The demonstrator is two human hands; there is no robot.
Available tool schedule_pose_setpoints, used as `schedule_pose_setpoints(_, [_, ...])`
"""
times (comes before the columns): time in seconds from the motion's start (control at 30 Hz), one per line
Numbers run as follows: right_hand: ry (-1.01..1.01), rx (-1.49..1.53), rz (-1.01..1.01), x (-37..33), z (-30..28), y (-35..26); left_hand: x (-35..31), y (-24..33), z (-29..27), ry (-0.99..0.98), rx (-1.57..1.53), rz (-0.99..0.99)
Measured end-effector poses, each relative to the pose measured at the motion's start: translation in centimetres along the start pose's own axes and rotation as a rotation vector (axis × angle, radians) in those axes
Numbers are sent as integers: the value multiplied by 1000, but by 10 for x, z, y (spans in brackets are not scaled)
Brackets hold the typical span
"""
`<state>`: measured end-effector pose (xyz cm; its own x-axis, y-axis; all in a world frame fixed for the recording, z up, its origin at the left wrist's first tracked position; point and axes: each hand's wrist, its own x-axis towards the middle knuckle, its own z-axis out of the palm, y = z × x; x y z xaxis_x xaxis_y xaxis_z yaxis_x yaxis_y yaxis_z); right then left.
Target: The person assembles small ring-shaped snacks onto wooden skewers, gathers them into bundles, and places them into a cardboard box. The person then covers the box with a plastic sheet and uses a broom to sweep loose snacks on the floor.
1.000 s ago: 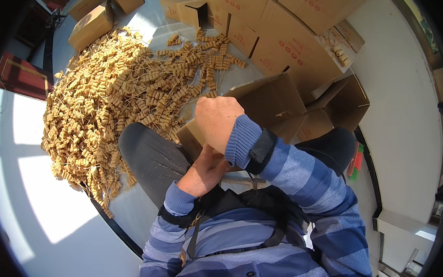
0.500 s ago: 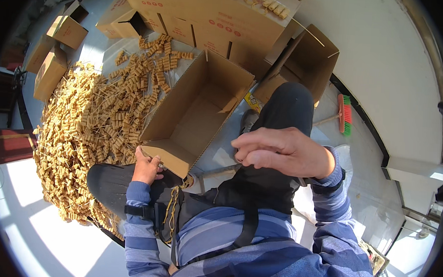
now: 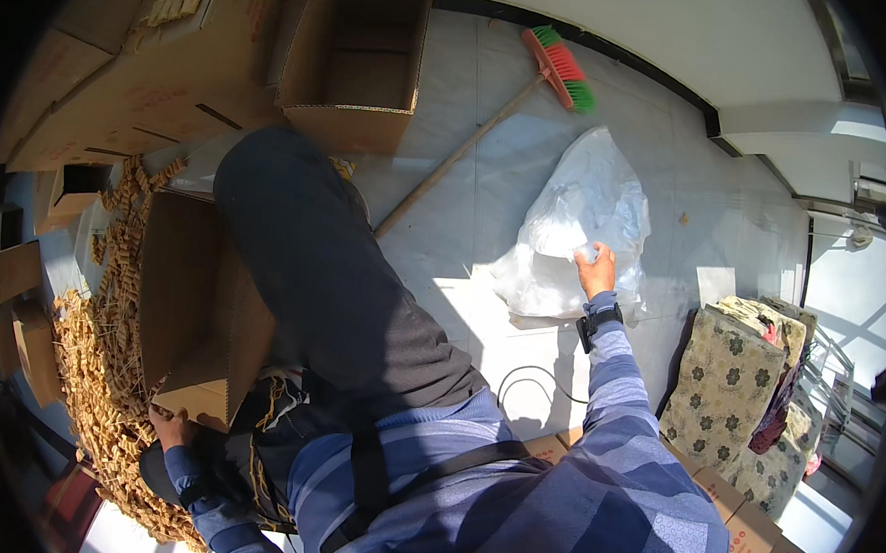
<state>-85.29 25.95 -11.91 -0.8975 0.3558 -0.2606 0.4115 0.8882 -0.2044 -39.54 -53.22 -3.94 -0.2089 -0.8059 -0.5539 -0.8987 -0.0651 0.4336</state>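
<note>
My left hand (image 3: 170,428) grips the near edge of an open cardboard box (image 3: 233,366), which stands beside my bent leg. Out to the right, my right hand (image 3: 596,271) reaches to a heap of thin white plastic bags (image 3: 576,223) on the floor, its fingers pinching the plastic at the near side. Left of the box lies a large pile of golden-brown coiled food pieces on thin sticks (image 3: 98,359). From this angle, the box shows no contents, though part of its inside is hidden by my leg.
A second open carton (image 3: 351,121) stands ahead. A broom (image 3: 559,67) with red and green bristles lies on the floor, its handle pointing towards me. Floral-patterned cushions (image 3: 723,391) sit at the right. Flat cartons (image 3: 740,537) lie behind my right arm.
My view has swung to the right. My right hand has moved from above my leg out to the white plastic bags and taken hold. My left hand stays on the box edge.
</note>
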Motion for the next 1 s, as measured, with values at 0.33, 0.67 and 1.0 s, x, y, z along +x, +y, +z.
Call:
schedule_pose_setpoints(0.33, [142,-357,-466,-2,29,-39,-28,36,-12,99,159,278])
schedule_pose_setpoints(0.67, [-323,324,-332,-29,49,-74,-82,69,5,-105,-109,117])
schedule_pose_setpoints(1.0, [413,255,235,23,26,-7,-97,78,3,-198,-209,145])
